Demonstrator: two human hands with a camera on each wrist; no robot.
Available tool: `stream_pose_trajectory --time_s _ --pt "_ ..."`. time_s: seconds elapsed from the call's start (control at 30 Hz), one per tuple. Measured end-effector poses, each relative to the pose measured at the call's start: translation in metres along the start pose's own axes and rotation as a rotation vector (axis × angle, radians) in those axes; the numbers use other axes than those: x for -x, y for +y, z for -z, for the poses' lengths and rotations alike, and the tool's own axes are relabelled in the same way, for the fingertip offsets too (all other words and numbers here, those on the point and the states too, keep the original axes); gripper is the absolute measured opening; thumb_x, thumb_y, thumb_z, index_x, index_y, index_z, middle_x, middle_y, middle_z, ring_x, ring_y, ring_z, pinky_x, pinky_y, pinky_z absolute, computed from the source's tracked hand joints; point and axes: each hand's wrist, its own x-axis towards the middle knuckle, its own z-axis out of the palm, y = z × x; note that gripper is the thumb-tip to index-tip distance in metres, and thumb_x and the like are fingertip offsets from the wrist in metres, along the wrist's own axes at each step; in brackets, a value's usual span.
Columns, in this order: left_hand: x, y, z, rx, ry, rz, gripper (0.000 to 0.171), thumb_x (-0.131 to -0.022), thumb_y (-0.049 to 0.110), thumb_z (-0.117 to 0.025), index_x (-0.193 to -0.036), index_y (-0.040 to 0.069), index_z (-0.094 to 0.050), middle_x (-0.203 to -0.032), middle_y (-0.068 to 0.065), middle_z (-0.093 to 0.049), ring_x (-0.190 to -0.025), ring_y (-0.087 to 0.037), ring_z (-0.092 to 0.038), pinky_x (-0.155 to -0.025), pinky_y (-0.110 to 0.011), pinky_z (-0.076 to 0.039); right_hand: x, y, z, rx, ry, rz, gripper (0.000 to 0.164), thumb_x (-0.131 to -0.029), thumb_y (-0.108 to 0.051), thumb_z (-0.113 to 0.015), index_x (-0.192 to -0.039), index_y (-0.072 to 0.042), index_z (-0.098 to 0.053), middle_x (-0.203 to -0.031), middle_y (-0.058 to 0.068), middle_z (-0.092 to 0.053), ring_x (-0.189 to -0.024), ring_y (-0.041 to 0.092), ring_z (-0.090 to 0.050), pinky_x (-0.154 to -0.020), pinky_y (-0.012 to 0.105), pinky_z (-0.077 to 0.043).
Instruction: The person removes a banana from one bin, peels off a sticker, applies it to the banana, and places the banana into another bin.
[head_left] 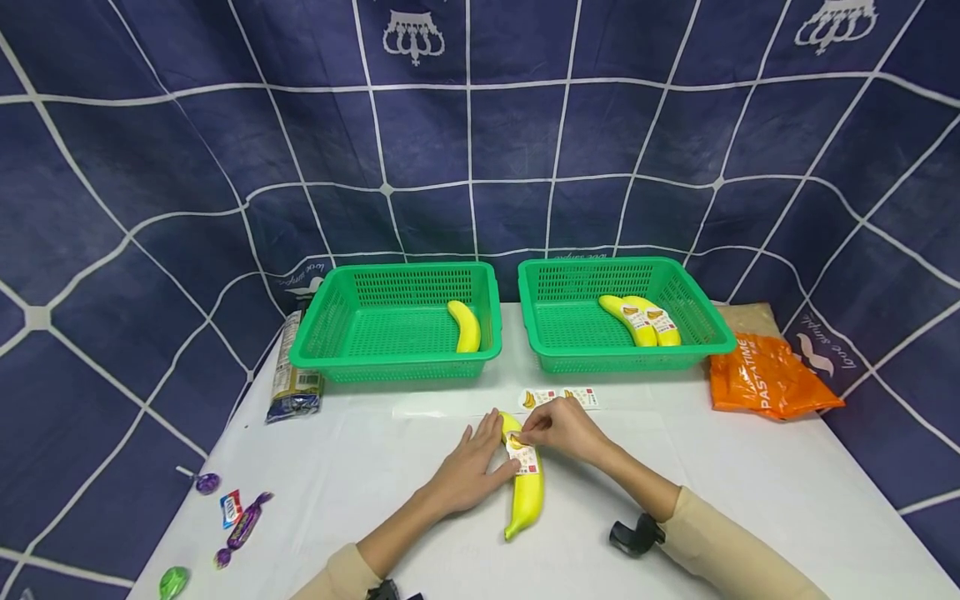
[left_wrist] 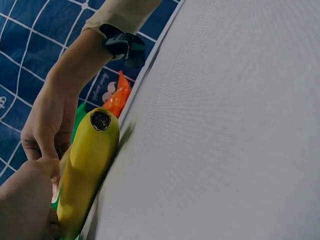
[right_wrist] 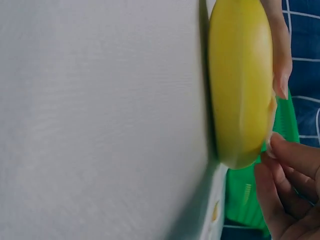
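A yellow banana (head_left: 529, 500) lies on the white table, its stem end toward the person. On its upper side is a white label sticker (head_left: 525, 460) with a banana picture. My left hand (head_left: 468, 471) rests along the banana's left side with fingers extended, the thumb on the sticker's lower part. With thumb and forefinger, my right hand (head_left: 564, 427) pinches the sticker's upper edge; the right wrist view shows these fingertips (right_wrist: 275, 142) close against the banana's side. More stickers (head_left: 558, 397) on a backing strip (head_left: 450, 404) lie just beyond the hands.
The left green basket (head_left: 390, 367) holds one plain banana (head_left: 467, 327). Two labelled bananas (head_left: 643, 321) lie in the right green basket (head_left: 622, 360). A dark pack (head_left: 296, 375) stands at left, an orange pasta bag (head_left: 768, 375) at right. Several wrapped candies (head_left: 243, 525) lie near the left edge.
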Motion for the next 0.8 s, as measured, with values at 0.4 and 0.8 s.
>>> stream_pose_trajectory --time_s 0.4,0.8 --pt "0.0 0.0 -0.001 -0.018 0.006 -0.016 0.094 -0.092 0.069 -0.042 -0.154 0.002 -0.019 -0.164 -0.01 -0.012 -0.153 -0.022 -0.011 -0.124 -0.049 -0.016 -0.008 0.013 -0.003 -0.098 -0.05 -0.257 0.021 -0.076 -0.031 -0.082 -0.071 -0.014 -0.071 -0.057 -0.002 -0.064 -0.05 0.011 -0.058 -0.05 0.022 -0.044" --pt "0.0 0.0 0.001 -0.006 0.004 -0.01 0.094 -0.092 0.068 -0.043 -0.155 0.002 -0.018 -0.164 -0.01 -0.011 -0.153 -0.022 -0.012 -0.124 -0.048 -0.016 -0.002 0.024 -0.005 -0.308 -0.191 -0.403 0.016 -0.085 -0.013 -0.074 -0.087 0.003 -0.073 -0.071 0.006 -0.07 -0.057 0.009 -0.065 -0.058 0.026 -0.06"
